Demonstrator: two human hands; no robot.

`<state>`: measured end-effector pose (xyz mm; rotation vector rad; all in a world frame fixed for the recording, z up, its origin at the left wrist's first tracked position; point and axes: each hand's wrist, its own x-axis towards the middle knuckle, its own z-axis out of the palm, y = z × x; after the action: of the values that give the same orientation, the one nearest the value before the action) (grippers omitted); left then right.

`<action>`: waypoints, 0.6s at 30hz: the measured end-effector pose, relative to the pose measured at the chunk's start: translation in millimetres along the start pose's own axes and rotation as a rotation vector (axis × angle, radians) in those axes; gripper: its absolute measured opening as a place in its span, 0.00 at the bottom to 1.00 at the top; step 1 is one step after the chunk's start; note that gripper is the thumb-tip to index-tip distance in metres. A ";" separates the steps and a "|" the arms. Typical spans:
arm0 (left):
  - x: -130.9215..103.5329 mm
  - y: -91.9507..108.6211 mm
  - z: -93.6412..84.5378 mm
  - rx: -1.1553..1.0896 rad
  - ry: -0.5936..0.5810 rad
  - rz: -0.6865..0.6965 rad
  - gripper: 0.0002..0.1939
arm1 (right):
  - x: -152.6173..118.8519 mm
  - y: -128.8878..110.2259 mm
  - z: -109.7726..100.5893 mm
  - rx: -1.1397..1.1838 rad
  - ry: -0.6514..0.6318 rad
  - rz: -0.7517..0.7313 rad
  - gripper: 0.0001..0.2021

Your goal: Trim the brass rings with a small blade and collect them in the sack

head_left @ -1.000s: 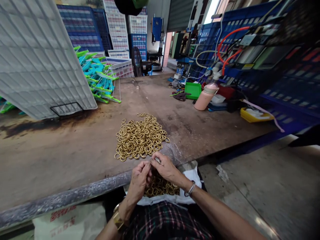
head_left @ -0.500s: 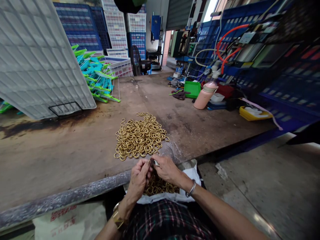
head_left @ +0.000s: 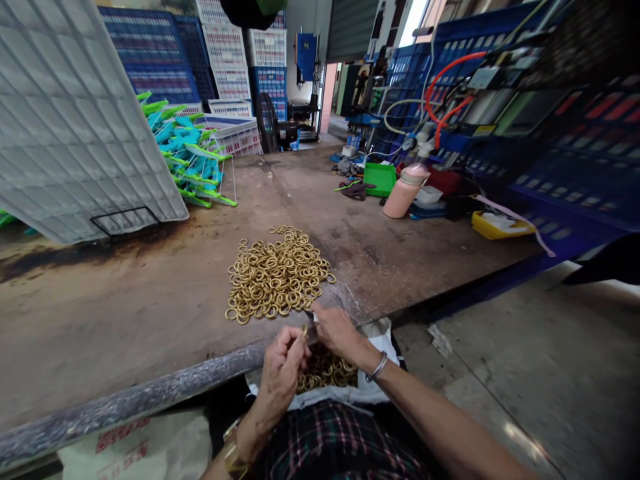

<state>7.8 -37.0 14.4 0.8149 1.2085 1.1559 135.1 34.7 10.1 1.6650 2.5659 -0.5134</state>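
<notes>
My left hand (head_left: 284,363) is closed, pinching a brass ring (head_left: 305,331) between thumb and fingertips above the table's front edge. Close by on the right, my right hand (head_left: 337,331) reaches to the near side of a pile of brass rings (head_left: 277,277). Its fingers are curled around something small, dark and pale, too hidden to name. Below both hands an opened white sack (head_left: 383,340) lies at my lap, with many more brass rings (head_left: 333,373) inside, partly covered by the hands.
A wooden table (head_left: 150,313) with a plastic-wrapped front edge spreads ahead. A grey ribbed panel (head_left: 90,120) leans at left beside green and blue plastic parts (head_left: 193,157). Farther right are a pink bottle (head_left: 404,193), a green tray (head_left: 380,179) and a yellow tray (head_left: 500,227).
My hands have moved apart. The left has drawn slightly down with the ring now visible in its fingertips; the right has shifted slightly right, towards the pile's near edge.
</notes>
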 end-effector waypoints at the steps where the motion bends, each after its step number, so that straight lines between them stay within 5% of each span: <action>1: -1.1 0.7 1.4 -0.048 -0.031 -0.023 0.18 | 2.7 6.1 -0.6 0.004 0.028 0.046 0.17; 7: 5.7 0.0 0.6 -0.385 -0.054 -0.183 0.15 | 27.9 46.2 -9.3 0.035 0.259 0.298 0.13; 18: 10.1 -3.1 -8.6 -0.528 -0.065 -0.341 0.15 | 60.2 64.8 -15.9 0.000 0.264 0.398 0.09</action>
<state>-0.2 -28.9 6.9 0.2335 0.8825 1.0830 169.8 116.4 -3.9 2.3005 2.2831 -0.2826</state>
